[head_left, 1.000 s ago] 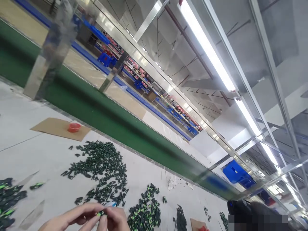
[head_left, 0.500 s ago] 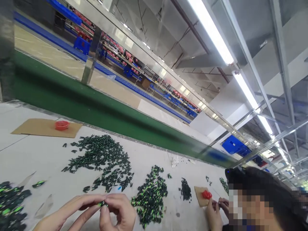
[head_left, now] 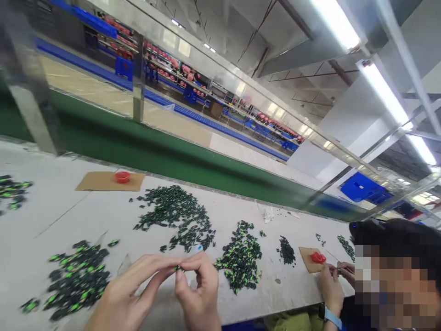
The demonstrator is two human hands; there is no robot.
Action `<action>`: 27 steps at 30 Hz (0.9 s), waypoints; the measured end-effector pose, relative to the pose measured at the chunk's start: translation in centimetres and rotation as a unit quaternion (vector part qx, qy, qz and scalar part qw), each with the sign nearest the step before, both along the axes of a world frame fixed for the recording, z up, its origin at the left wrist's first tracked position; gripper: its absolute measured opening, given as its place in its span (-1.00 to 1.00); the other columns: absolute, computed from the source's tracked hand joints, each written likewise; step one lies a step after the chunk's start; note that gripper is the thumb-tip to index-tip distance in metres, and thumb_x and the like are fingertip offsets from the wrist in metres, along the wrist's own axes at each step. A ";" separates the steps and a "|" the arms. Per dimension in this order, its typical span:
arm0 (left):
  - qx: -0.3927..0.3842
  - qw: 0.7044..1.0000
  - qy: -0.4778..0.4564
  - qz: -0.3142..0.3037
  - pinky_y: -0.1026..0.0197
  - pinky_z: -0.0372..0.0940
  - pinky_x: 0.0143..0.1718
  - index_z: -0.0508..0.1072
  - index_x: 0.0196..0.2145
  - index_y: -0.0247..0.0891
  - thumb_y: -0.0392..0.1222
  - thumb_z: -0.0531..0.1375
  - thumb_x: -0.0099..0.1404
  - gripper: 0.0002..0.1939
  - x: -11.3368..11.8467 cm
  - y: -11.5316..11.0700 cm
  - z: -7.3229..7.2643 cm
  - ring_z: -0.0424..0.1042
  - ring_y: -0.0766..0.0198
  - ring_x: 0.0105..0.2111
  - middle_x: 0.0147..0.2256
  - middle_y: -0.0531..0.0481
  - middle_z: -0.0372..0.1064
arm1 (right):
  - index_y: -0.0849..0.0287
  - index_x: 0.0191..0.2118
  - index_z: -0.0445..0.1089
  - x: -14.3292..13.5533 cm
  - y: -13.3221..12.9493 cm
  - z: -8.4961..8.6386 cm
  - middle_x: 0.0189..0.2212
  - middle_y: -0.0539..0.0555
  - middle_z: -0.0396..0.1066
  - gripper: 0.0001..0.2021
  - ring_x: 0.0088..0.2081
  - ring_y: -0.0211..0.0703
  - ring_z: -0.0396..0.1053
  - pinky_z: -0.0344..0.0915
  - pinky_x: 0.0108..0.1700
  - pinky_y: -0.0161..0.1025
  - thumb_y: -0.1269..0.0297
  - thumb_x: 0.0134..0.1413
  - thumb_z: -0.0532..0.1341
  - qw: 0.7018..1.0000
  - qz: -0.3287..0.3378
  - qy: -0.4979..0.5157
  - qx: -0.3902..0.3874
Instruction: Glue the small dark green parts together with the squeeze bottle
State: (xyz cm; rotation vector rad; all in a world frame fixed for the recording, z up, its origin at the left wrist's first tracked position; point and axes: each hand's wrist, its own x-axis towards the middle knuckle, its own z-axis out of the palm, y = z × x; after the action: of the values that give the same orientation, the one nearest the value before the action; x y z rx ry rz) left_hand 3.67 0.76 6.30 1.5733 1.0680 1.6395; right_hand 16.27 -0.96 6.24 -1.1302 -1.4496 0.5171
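At left, more of a black-and-green pile [head_left: 77, 278] is revealed by the shifted view; between left hand [head_left: 120, 294] and right hand [head_left: 200, 294], a small dark piece [head_left: 177, 268] is still pinched at the fingertips, so handwork seems uninterrupted.

A pale worktop [head_left: 103, 211] meets a long green strip [head_left: 206, 168], with metal posts [head_left: 138, 78] rising from it. Beyond runs a blue conveyor [head_left: 193, 114], then distant rows of pink items [head_left: 265, 118], perhaps on racks. Bright tube lights [head_left: 386, 92] slant below the grey ceiling [head_left: 237, 23] (the whole room looks tilted), near a white wall [head_left: 337, 110].
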 end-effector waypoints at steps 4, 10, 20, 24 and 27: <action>-0.048 0.997 0.033 -0.044 0.25 0.44 -0.35 0.61 -0.40 -0.09 -0.03 0.19 0.22 -0.79 -1.0 0.1 1.9 0.53 0.19 -0.40 -0.42 -0.01 0.55 | 0.14 -0.39 0.39 0.0 0.6 0.9 -0.46 0.02 0.42 -0.98 -0.39 -0.22 0.39 0.34 -0.32 -0.29 0.36 0.02 0.22 0.996 0.058 0.059 -0.035; -0.083 0.996 -0.002 -0.022 0.26 0.41 -0.32 0.61 -0.35 -0.15 -0.09 0.20 0.26 -0.80 -1.0 0.1 2.1 0.49 0.23 -0.38 -0.41 -0.04 0.52 | 0.14 -0.41 0.44 -0.1 1.7 1.6 -0.46 0.01 0.43 -0.98 -0.39 -0.25 0.40 0.36 -0.31 -0.31 0.38 0.01 0.27 0.985 0.105 0.108 -0.080; -0.073 0.997 -0.007 -0.030 0.26 0.40 -0.34 0.60 -0.34 -0.15 -0.20 0.20 0.25 -0.85 -0.8 0.6 2.0 0.49 0.24 -0.39 -0.42 -0.01 0.52 | 0.12 -0.34 0.47 0.6 2.0 1.7 -0.41 0.04 0.46 -0.94 -0.34 -0.21 0.40 0.35 -0.27 -0.26 0.39 0.08 0.24 0.990 0.112 0.053 -0.064; -0.034 0.999 0.004 -0.031 0.32 0.35 -0.40 0.59 -0.33 -0.11 -0.36 0.19 0.23 -0.80 -0.7 0.5 2.1 0.45 0.32 -0.43 -0.46 0.06 0.48 | 0.12 -0.40 0.40 0.4 1.9 1.5 -0.46 0.00 0.39 -0.95 -0.40 -0.23 0.36 0.32 -0.35 -0.29 0.39 0.05 0.24 0.987 0.114 0.092 -0.068; -0.014 1.000 0.018 -0.019 0.34 0.33 -0.41 0.57 -0.32 -0.11 -0.42 0.18 0.22 -0.76 -0.7 0.4 1.9 0.42 0.34 -0.44 -0.48 0.08 0.45 | 0.13 -0.43 0.36 0.2 2.0 1.2 -0.47 -0.01 0.36 -0.93 -0.40 -0.24 0.34 0.31 -0.35 -0.29 0.39 0.04 0.24 0.984 0.123 0.107 -0.071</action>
State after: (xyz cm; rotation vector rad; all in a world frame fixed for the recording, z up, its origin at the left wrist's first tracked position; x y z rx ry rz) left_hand 2.95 1.14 8.23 1.6003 1.0675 1.5700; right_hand 16.46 1.03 7.48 -0.9757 -1.3880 0.9001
